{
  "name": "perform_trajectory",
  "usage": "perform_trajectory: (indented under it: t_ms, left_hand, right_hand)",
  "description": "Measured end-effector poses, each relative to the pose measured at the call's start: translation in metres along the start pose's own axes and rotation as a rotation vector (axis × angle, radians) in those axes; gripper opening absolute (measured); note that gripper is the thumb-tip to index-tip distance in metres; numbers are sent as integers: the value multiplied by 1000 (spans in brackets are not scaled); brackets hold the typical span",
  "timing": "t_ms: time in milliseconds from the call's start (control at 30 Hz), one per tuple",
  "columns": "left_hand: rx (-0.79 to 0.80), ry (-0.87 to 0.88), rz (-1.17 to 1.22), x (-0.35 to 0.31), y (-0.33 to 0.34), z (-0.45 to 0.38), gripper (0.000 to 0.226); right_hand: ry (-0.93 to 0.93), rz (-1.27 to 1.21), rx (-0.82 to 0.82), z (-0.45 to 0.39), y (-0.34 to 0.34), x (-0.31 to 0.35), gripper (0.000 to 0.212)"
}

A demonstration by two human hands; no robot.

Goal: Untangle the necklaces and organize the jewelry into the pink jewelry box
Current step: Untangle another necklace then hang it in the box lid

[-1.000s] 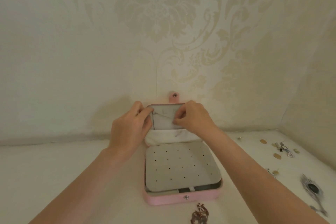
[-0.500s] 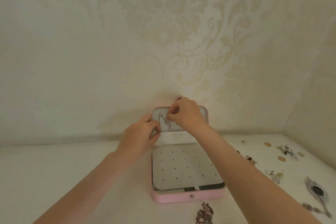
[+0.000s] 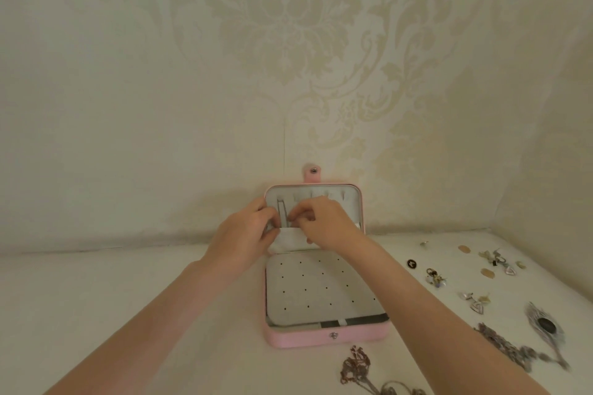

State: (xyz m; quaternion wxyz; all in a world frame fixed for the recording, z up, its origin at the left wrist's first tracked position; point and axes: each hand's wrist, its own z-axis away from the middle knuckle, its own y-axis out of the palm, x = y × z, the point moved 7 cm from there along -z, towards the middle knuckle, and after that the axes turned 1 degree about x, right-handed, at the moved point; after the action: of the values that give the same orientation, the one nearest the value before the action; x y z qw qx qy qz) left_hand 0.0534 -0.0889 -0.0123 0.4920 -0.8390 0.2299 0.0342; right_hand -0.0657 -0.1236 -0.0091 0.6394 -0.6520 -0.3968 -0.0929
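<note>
Cream damask wallpaper (image 3: 288, 42) fills the far side, meeting a pale tabletop (image 3: 128, 298) along a low seam. On that surface, near the middle, sits the pink jewelry box (image 3: 327, 337), open, its lid (image 3: 359, 202) standing upright against the wall with a snap tab (image 3: 313, 172) poking above. The lid's grey lining carries a row of small hooks along the top and a soft white pocket (image 3: 285, 242) at the bottom. A thin necklace chain (image 3: 281, 210) hangs from the leftmost hook, running down toward the pocket.

Both hands meet in front of the lid and hide much of its lining. The left hand (image 3: 247, 237) has its fingers curled at the pocket's left edge, gripping the fabric. The right hand (image 3: 324, 224) pinches the lower end of the chain between thumb and fingertips just above the pocket. The forearms cross the near table on either side of the box's grey perforated earring panel (image 3: 321, 285).

To the right lie scattered earrings (image 3: 434, 277), more small pieces (image 3: 500, 261) farther off, and a dark oval pendant (image 3: 545, 325) with a blurred beaded chain (image 3: 503, 345) beside it. Just in front of the box lies a tangled reddish necklace (image 3: 356, 362).
</note>
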Motion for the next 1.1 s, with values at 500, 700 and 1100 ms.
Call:
perform_trajectory:
  t_ms: [500, 700, 1100]
  left_hand:
    - [48, 353, 124, -121, 11, 23, 14]
    - [279, 400, 247, -150, 33, 73, 12]
    - [420, 282, 140, -130, 37, 106, 11]
  right_hand:
    - [162, 289, 306, 107, -72, -39, 11]
    - [160, 300, 534, 159, -38, -45, 6]
    - [167, 402, 489, 177, -25, -44, 14]
